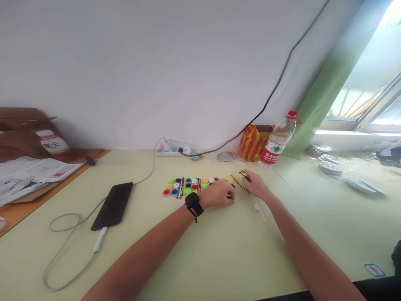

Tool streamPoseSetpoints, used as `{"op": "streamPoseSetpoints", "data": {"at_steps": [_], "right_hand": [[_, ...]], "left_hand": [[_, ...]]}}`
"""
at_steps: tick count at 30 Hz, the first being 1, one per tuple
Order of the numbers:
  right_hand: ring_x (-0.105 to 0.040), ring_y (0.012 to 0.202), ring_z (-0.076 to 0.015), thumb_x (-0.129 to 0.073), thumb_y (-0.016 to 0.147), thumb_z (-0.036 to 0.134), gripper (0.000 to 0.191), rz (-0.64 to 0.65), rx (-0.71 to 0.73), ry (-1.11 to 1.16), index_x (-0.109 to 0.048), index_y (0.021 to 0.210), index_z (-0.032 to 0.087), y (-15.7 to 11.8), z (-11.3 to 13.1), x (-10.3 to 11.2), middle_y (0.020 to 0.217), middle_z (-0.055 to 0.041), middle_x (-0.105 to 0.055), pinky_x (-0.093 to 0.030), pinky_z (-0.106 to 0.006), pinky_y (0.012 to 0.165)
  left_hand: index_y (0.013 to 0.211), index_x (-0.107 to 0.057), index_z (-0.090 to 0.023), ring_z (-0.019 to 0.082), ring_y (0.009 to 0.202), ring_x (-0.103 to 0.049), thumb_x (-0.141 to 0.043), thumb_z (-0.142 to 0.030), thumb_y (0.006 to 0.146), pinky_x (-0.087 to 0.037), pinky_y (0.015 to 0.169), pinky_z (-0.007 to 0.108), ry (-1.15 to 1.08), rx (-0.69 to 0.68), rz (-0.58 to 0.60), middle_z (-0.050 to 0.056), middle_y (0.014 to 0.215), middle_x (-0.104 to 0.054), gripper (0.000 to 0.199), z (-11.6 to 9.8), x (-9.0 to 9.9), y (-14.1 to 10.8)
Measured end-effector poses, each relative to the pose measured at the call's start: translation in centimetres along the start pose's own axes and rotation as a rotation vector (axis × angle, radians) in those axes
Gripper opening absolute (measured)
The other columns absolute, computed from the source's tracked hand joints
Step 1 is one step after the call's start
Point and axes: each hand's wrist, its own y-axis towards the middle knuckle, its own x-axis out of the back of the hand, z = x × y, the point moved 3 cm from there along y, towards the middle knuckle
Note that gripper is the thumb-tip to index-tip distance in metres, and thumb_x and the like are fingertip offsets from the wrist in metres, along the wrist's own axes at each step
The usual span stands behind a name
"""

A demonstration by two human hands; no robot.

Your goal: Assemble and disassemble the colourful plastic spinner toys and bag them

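Note:
Small round plastic discs [174, 192] in red, blue, yellow, green, white and black lie in rows on the table. Thin coloured plastic sticks [179, 189] stand in bundles between them. My left hand [219, 194], with a black watch [192, 202] on its wrist, is closed over the right part of the rows and hides some discs. Whatever its curled fingers hold is hidden. To the right, my right hand [255, 184] pinches a black stick [244, 174]. Beside its fingertips lie more coloured sticks [238, 182]. A clear plastic piece [257, 207] rests just below that hand.
A black phone [113, 205] with a white cable lies at left. Against the wall are a power strip [172, 148], a striped bag [249, 144] and a water bottle [277, 144]. White disc stacks [330, 166] stand at right; papers [34, 171] and a box are far left.

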Motion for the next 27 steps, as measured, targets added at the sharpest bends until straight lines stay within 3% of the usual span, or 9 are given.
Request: {"op": "streamPoseSetpoints", "data": {"at_steps": [3,6,7,9,11,15,17,20,27], "right_hand": [[-0.066,0.08,-0.0208,-0.056,0.09,0.031,0.036,0.018,0.0,-0.085,-0.067,0.122,0.02,-0.1,-0.4,0.6,0.099,-0.0085,-0.073,-0.048,-0.032,0.073],[-0.063,0.077,-0.02,-0.062,0.088,0.041,0.021,0.029,-0.023,-0.162,-0.068,0.093,0.021,-0.2,-0.7,2.7,0.094,-0.008,-0.072,-0.045,-0.031,0.068],[-0.061,0.074,-0.0197,-0.064,0.086,0.046,0.026,0.077,-0.046,-0.162,-0.065,0.081,0.021,-0.3,-0.8,3.6,0.086,-0.0069,-0.071,-0.043,-0.03,0.066],[-0.056,0.066,-0.0169,-0.07,0.082,0.056,0.039,0.338,-0.067,-0.074,-0.059,0.068,0.02,-1.0,-1.0,5.0,0.072,-0.0038,-0.067,-0.039,-0.028,0.059],[-0.055,0.063,-0.0151,-0.075,0.077,0.057,0.04,0.601,-0.102,0.039,-0.061,0.069,0.02,-1.9,-0.8,6.1,0.071,-0.0025,-0.069,-0.039,-0.027,0.057],[-0.059,0.063,-0.0152,-0.083,0.068,0.046,0.032,0.879,-0.209,0.085,-0.067,0.074,0.018,-3.4,0.0,6.9,0.074,-0.0059,-0.074,-0.043,-0.027,0.058],[-0.059,0.061,-0.0151,-0.081,0.066,0.038,0.025,0.918,-0.219,0.118,-0.07,0.074,0.018,-3.7,0.6,6.7,0.075,-0.007,-0.076,-0.044,-0.027,0.056],[-0.06,0.058,-0.0163,-0.079,0.065,0.033,0.017,0.868,-0.185,0.213,-0.072,0.073,0.019,-3.7,1.5,6.4,0.076,-0.0076,-0.077,-0.045,-0.028,0.054],[-0.061,0.059,-0.0193,-0.084,0.061,0.031,0.018,0.844,-0.146,0.262,-0.074,0.073,0.02,-4.0,2.4,5.8,0.071,-0.0065,-0.075,-0.047,-0.03,0.053]], "left_hand": [[0.086,-0.076,-0.019,0.018,0.081,-0.067,-0.075,-0.019,0.082,-0.048,0.078,0.029,0.038,-0.004,0.015,0.002,0.087,-0.075,0.004,0.4,0.2,-0.2],[0.097,-0.075,-0.021,0.02,0.092,-0.067,-0.077,-0.026,0.085,-0.048,0.079,0.03,0.109,-0.006,0.007,0.003,0.1,-0.074,0.013,0.5,0.3,-0.2],[0.1,-0.074,-0.022,0.022,0.097,-0.066,-0.077,-0.03,0.086,-0.048,0.081,0.031,0.152,-0.002,-0.008,0.004,0.104,-0.074,0.016,0.6,0.3,-0.2],[0.109,-0.071,-0.023,0.025,0.104,-0.064,-0.076,-0.035,0.089,-0.047,0.085,0.035,0.256,0.012,-0.059,0.005,0.111,-0.072,0.024,0.7,0.5,-0.3],[0.121,-0.067,-0.024,0.027,0.105,-0.062,-0.074,-0.04,0.091,-0.047,0.088,0.037,0.34,0.028,-0.119,0.007,0.115,-0.07,0.034,0.9,0.8,-0.3],[0.133,-0.061,-0.025,0.027,0.105,-0.061,-0.069,-0.045,0.095,-0.047,0.091,0.039,0.349,0.061,-0.186,0.008,0.118,-0.068,0.043,1.2,1.8,-0.3],[0.132,-0.062,-0.024,0.026,0.106,-0.062,-0.065,-0.044,0.097,-0.047,0.093,0.039,0.312,0.069,-0.214,0.007,0.119,-0.068,0.041,1.1,2.4,-0.3],[0.128,-0.064,-0.024,0.024,0.103,-0.064,-0.06,-0.041,0.1,-0.048,0.09,0.036,0.235,0.083,-0.261,0.006,0.114,-0.071,0.034,0.7,3.3,-0.3],[0.087,-0.072,-0.02,0.02,0.084,-0.065,-0.065,-0.036,0.094,-0.048,0.077,0.033,0.14,0.12,-0.258,0.005,0.097,-0.074,0.019,0.1,4.3,-0.3]]}}
